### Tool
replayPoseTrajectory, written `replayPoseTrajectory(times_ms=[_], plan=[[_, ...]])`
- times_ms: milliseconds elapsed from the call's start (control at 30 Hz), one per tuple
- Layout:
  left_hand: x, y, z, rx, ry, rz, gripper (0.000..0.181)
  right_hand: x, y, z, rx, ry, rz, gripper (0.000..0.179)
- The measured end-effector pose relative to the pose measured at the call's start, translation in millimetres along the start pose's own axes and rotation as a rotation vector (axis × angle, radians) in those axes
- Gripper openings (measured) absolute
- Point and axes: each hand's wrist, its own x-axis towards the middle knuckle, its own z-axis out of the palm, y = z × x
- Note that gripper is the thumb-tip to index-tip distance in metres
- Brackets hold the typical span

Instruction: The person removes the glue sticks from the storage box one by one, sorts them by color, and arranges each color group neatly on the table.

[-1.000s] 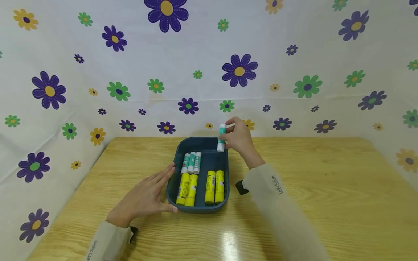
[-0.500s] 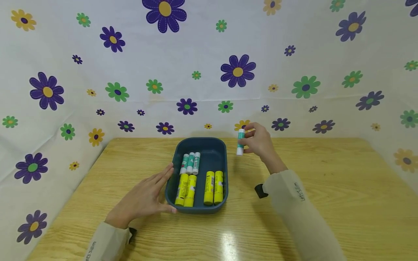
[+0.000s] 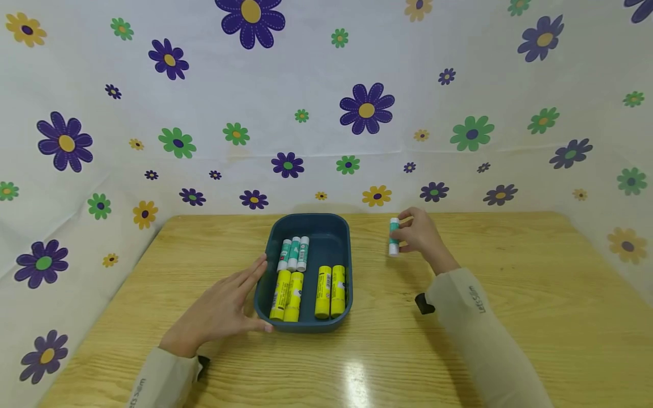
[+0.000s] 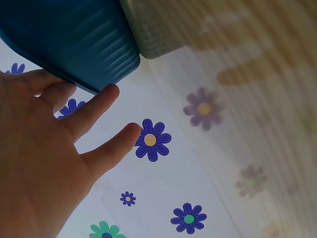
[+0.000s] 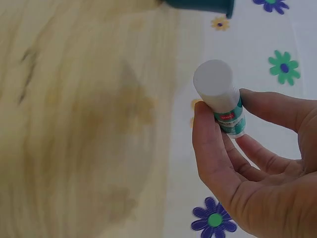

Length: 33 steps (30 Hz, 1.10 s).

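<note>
Between thumb and fingers, my right hand (image 3: 422, 235) pinches a white glue stick with a teal label (image 3: 394, 237), held nearly upright to the right of the blue bin (image 3: 309, 327). In the right wrist view, the white end of that glue stick (image 5: 214, 78) faces the camera. My left hand (image 3: 216, 311) lies against the bin's left side, fingers extended along it and thumb at the front left corner. Inside the bin, three white-and-teal glue sticks (image 3: 293, 254) lie at the left. Two yellow glue sticks (image 3: 286, 297) lie in front of them, and two more yellow ones (image 3: 330, 292) at the right.
The bin stands on a wooden table (image 3: 459, 328) whose surface stretches to both sides. Behind and at the sides hangs a white cloth with flowers (image 3: 285, 107), meeting the table's back edge.
My right hand has carried the glue stick from above the bin's back right corner out to the right and lower. The left hand has stayed at the bin, whose contents look the same.
</note>
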Motion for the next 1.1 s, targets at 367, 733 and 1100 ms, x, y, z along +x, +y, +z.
replayPoseTrajectory(times_ms=[367,733,1100], plan=[[-1.1,0.5,-0.9,-0.006,0.000,0.004,0.122,6.4,22.0,-7.7,-0.135,0.007,0.082,0.049],[0.9,0.6,-0.9,-0.021,-0.006,-0.009,0.121,12.5,26.3,-12.8,-0.241,-0.014,0.093,0.048],[-0.2,2.5,-1.8,-0.030,-0.017,-0.031,0.120,14.5,27.8,-10.3,-0.285,-0.040,0.083,0.047]])
